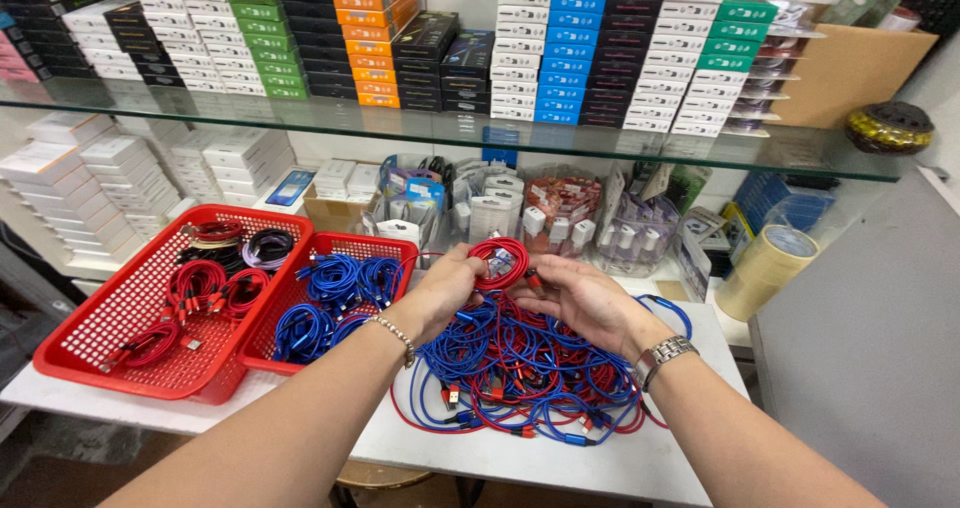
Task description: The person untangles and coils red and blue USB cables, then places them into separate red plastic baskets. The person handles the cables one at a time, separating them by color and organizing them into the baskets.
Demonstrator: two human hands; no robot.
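My left hand (445, 288) and my right hand (585, 298) together hold a coiled red cable (500, 261) above a tangled pile of red and blue cables (520, 368) on the white table (600, 463). The left hand grips the coil's left side; the right hand's fingers pinch its right side near the plug. A beaded bracelet is on my left wrist, a metal watch on my right. To the left stand two red baskets: one (110, 313) holds coiled red and dark cables, the other (385, 248) holds coiled blue cables.
A glass shelf (400, 123) above carries stacks of small coloured boxes. Behind the pile stand clear tubs of chargers and packets (560, 208). A roll of tape (765, 268) sits at the right, beside a grey panel (870, 338). White boxes are stacked at the left.
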